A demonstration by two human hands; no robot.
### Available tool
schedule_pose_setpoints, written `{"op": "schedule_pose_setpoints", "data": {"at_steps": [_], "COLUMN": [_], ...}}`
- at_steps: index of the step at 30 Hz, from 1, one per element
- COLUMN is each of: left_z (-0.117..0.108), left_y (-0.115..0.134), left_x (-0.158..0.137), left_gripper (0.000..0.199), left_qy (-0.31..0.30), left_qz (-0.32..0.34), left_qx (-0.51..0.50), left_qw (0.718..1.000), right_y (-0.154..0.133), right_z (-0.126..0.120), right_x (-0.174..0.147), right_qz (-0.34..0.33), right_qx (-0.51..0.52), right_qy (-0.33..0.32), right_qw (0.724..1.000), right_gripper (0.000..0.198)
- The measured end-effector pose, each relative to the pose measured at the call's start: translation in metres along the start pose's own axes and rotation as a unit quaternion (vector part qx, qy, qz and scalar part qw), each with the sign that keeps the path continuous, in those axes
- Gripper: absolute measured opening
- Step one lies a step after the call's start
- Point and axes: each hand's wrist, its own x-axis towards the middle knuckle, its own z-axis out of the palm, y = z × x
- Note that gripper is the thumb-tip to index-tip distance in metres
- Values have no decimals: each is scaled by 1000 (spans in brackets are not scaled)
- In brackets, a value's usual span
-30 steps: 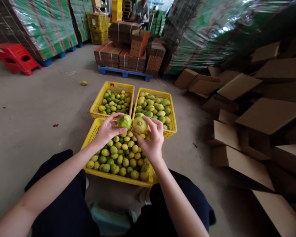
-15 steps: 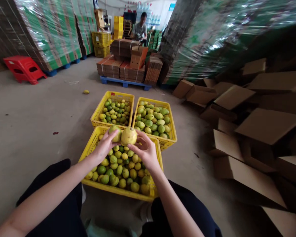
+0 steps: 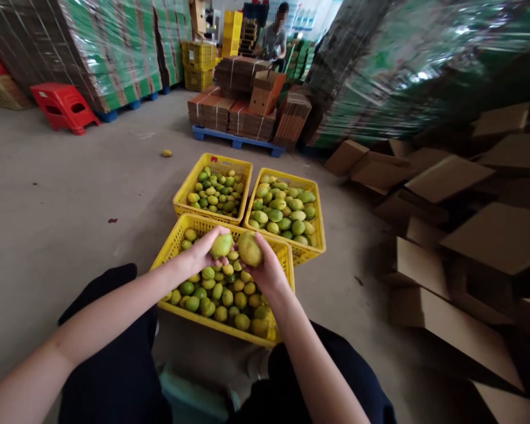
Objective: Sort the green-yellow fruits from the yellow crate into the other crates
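Note:
My left hand is closed round a yellow-green lemon, with the thumb on top. In my right hand sits a larger, rounder yellow lemon, gripped between thumb and fingers. Both hands hover close together over the near yellow crate, the two fruits side by side with a small gap. Below them, the crate holds many green and yellow lemons. Beyond it stand a left far crate with small green and yellow fruit and a right far crate with larger, longer ones.
Cardboard boxes lie piled along the right. A blue pallet with bundled cardboard stands ahead, a person behind it. A red stool is at the left. One loose fruit lies on the floor. Wrapped stacks rise behind.
The view has shifted, so the scene sits further right. My right hand has turned its lemon, the thumb now at its upper side. The two fruits have moved slightly apart.

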Motion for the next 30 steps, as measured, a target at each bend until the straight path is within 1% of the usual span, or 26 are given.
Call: {"op": "schedule_pose_setpoints", "data": {"at_steps": [2,3,4,6,7,8,9,10,11,12,13,14,15,16,17,18,20,21,22,24,26,28,30], "left_z": [-2,-4,-5,-7,-8,-9,-9,-9,-9,-9,-8,-7,-6,-5,-4,-4,-4,-4,-4,-4,-2,1,4], "left_y": [7,10,12,15,15,15,14,14,13,12,11,11,11,11,11,12,13,13,12,9,5,2,0], "left_x": [1,2,3,3,2,1,-1,-3,-5,-7,-9,-10,-11,-11,-12,-11,-10,-9,-8,-6,-4,-4,-4], "left_gripper": [41,44,47,48,44,41,41,45,50,52,53,53,53,53,51,47,43,42,41,38,34,30,27], "left_qy": [-37,-53,-60,-38,-16,9,29,40,38,31,21,11,2,-5,-13,-24,-63,-84,-103,-125,-127,-118,-97], "left_qz": [-15,-8,13,85,135,194,255,313,362,399,420,428,425,415,399,376,317,287,258,191,115,55,29], "left_qx": [-56,-70,-70,-26,18,70,124,176,218,247,262,264,255,236,206,168,75,25,-24,-114,-198,-273,-328], "left_qw": [998,996,996,995,991,979,958,932,905,883,868,864,868,878,893,911,944,954,960,967,965,953,939], "right_y": [-2,-2,-3,-2,-2,-2,-1,0,0,1,1,1,0,-1,-2,-4,-7,-8,-9,-10,-9,-7,-7], "right_z": [1,1,0,-2,-3,-5,-7,-9,-10,-12,-12,-12,-12,-11,-9,-8,-5,-3,-2,-2,-2,-2,-3], "right_x": [0,-1,-2,-3,-4,-4,-3,-3,-3,-2,-2,-2,-3,-4,-5,-6,-7,-8,-8,-8,-8,-8,-8], "right_qz": [-26,-40,-61,-134,-191,-256,-318,-371,-411,-439,-459,-470,-474,-467,-450,-422,-334,-282,-233,-151,-95,-58,-32], "right_qx": [26,26,14,-41,-85,-138,-193,-242,-278,-300,-310,-310,-300,-282,-251,-206,-81,-19,34,99,132,168,206], "right_qy": [10,4,-8,-29,-26,-13,8,32,52,66,72,73,68,60,50,37,1,-23,-49,-106,-150,-166,-157], "right_qw": [999,999,998,990,978,957,928,896,867,844,830,823,825,836,855,882,939,959,971,978,975,970,965], "right_gripper": [42,45,48,51,53,56,59,61,61,58,55,54,54,55,56,56,47,39,34,33,37,37,36]}}
